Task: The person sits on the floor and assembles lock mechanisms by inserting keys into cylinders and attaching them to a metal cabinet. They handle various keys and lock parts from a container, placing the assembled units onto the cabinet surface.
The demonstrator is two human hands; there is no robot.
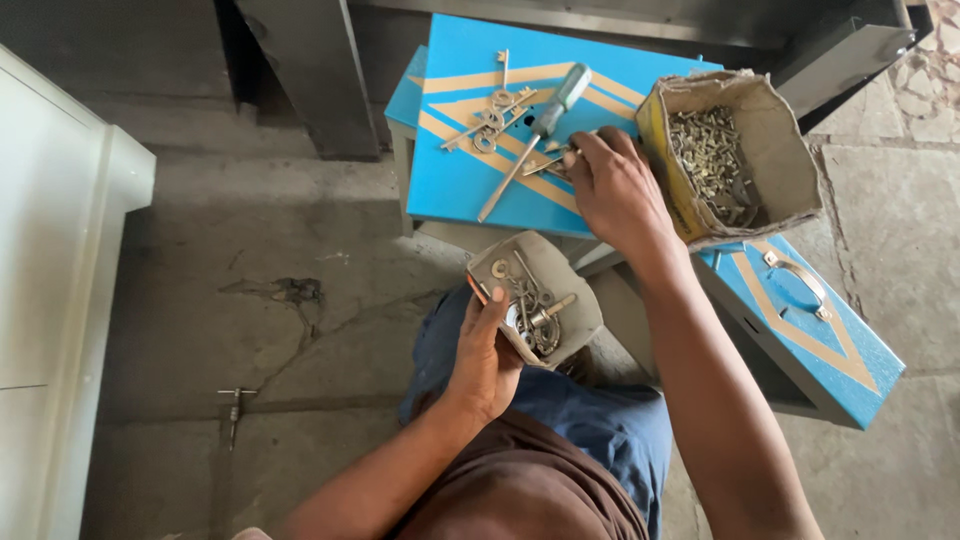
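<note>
Two hands (545, 270): two boxes (545, 290), one screwdriver (535, 135).

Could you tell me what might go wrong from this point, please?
1. The small box sits tilted in the left hand; its metal parts may slide out onto the floor.
2. The screw carton stands at the blue box's edge, close to the right hand; a nudge could tip it.

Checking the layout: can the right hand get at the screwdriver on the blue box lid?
Probably yes. The right hand rests on the blue box lid just beside the screwdriver, which lies uncovered with nothing between them.
</note>
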